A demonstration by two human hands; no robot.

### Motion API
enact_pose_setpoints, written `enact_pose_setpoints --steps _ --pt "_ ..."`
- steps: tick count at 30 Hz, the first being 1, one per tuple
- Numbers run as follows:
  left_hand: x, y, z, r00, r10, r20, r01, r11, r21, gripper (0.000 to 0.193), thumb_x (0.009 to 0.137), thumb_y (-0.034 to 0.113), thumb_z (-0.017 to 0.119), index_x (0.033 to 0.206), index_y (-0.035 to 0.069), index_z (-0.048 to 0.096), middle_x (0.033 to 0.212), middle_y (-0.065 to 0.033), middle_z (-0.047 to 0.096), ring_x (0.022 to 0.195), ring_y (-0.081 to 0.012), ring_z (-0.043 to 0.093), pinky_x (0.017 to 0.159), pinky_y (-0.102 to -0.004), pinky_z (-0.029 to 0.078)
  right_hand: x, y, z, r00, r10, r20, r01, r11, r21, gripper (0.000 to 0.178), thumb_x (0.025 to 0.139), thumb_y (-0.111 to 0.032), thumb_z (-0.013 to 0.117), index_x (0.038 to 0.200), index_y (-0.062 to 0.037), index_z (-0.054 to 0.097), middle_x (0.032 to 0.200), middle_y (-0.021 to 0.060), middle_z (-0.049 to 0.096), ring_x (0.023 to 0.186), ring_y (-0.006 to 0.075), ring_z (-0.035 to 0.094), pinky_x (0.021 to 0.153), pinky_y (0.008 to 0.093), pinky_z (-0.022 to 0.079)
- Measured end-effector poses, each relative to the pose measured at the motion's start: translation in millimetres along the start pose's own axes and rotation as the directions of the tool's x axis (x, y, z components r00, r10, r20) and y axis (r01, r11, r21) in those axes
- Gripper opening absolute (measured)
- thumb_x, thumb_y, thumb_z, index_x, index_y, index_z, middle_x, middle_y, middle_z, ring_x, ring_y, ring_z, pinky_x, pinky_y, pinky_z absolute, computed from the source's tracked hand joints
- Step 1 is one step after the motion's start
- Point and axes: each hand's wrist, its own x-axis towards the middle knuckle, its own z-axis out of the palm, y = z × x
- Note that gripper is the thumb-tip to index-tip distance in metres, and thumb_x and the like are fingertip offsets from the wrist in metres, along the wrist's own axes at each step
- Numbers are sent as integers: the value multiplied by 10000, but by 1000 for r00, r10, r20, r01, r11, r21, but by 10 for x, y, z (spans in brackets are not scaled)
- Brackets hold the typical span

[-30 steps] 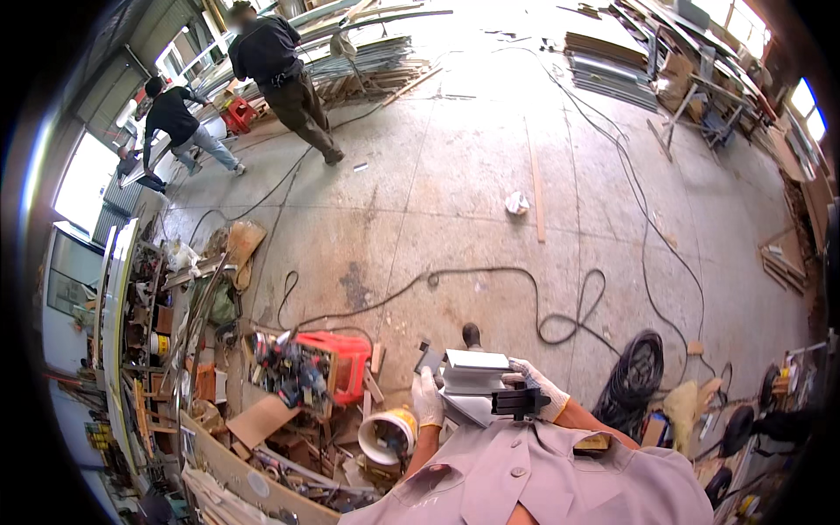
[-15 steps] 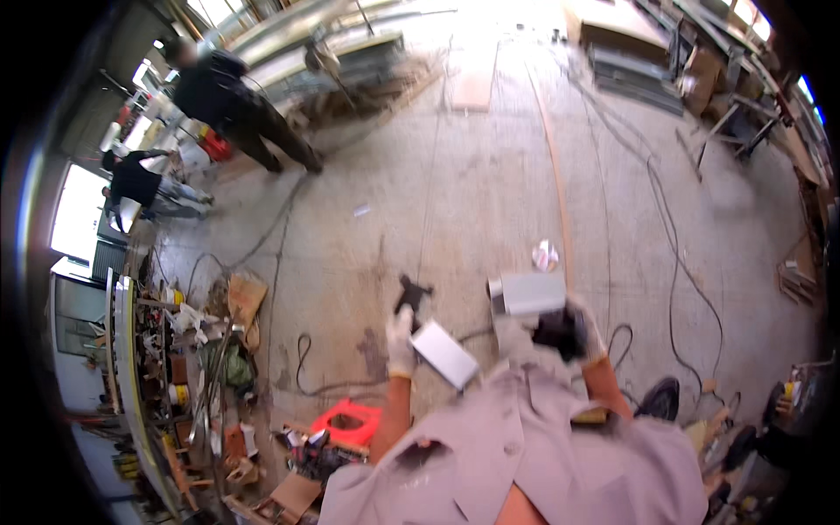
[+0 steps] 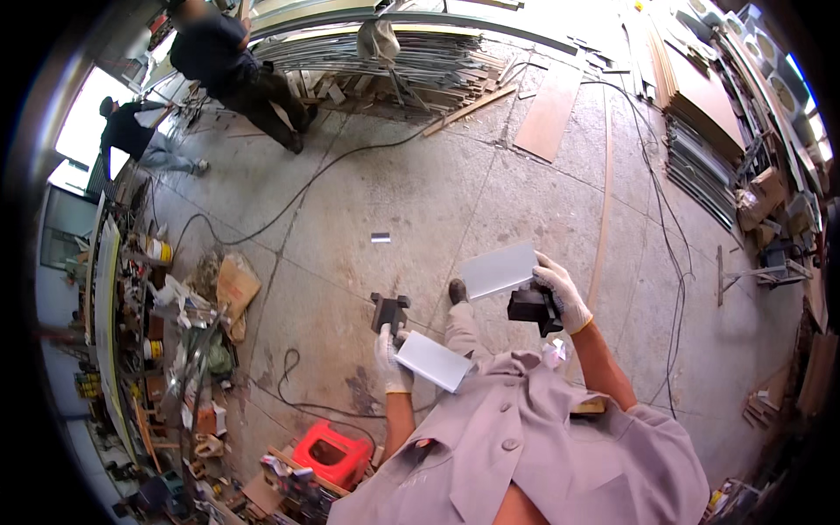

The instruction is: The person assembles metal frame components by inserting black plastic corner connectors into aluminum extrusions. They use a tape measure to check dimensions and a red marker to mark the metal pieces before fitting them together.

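My left hand (image 3: 394, 366), in a white knitted glove, is closed round a flat silver metal piece (image 3: 434, 361) and a black notched bracket-like part (image 3: 389, 312). The bracket sticks out beyond the fingers; the silver piece slants toward my shirt. To the right, my gloved right hand (image 3: 564, 293) is wrapped round a wider silver metal piece (image 3: 500, 270) and a black blocky part (image 3: 532, 308). Whether the silver and black parts are joined cannot be told. The two hands are apart, both held in front of my body above the floor.
A red plastic stool (image 3: 332, 455) stands at lower left beside cluttered scrap. A black cable (image 3: 350, 150) crosses the concrete floor, with others at right. Stacked metal profiles (image 3: 420, 66) and a person (image 3: 232, 70) are farther off; another person (image 3: 140, 140) is at far left.
The view has swung, so the stacks, cables and people appear shifted. My right hand has turned its silver piece to a slant and raised it. My shoe now shows between the hands.
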Motion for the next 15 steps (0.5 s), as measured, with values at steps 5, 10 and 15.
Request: enact_pose_setpoints --steps 5,10,15 --pt "1440 543 1470 994 -22 108 26 999 -34 303 1069 307 578 1061 18 668 786 -22 629 646 -90 615 578 -248 503 1447 -444 -253 994 -18 -107 31 992 121 589 1017 -264 617 1515 32 504 1231 61 686 981 95 654 846 235 528" --pt "2439 1399 2906 980 42 195 -101 948 301 436 1063 386 565 806 51 672 681 -40 666 575 -130 637 546 -277 486 2642 -1113 -130 995 -70 -73 80 987 142 572 1036 -274 617 1503 40 516 1308 85 679 1088 132 668 918 278 555" --pt "3433 1748 4090 937 228 266 -335 806 489 437 1064 412 581 798 74 655 719 -51 678 606 -131 639 567 -287 496 4217 -1752 -324 999 -24 -33 28 992 121 558 1044 -272 616 1495 43 526 1324 94 670 1107 135 665 934 267 550"
